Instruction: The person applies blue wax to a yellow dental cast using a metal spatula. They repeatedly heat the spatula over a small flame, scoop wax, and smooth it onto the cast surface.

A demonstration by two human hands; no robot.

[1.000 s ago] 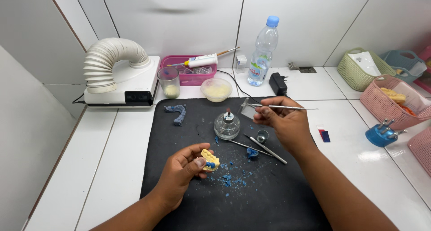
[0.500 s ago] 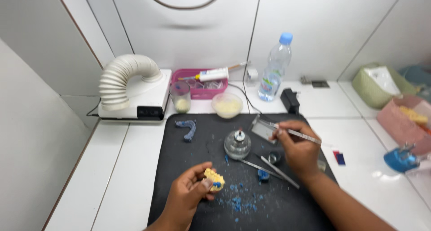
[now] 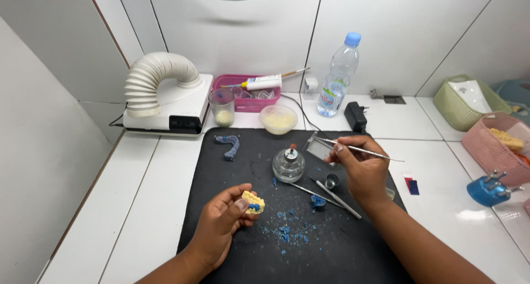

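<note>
My left hand holds a small yellow dental cast with blue wax on it, low over the black mat. My right hand grips a thin metal instrument, its tip pointing left toward a glass spirit lamp in the middle of the mat. Two more metal tools lie on the mat just below that hand, beside a lump of blue wax. Blue wax crumbs are scattered on the mat between my hands.
A white suction unit with a ribbed hose stands at the back left. Behind the mat are a cup, a bowl, a pink tray, a water bottle and a black plug. Baskets and a blue device are on the right.
The camera has tilted, so the scene sits lower in view. My right hand has drawn the instrument back slightly toward me; my left hand keeps the cast in the same place.
</note>
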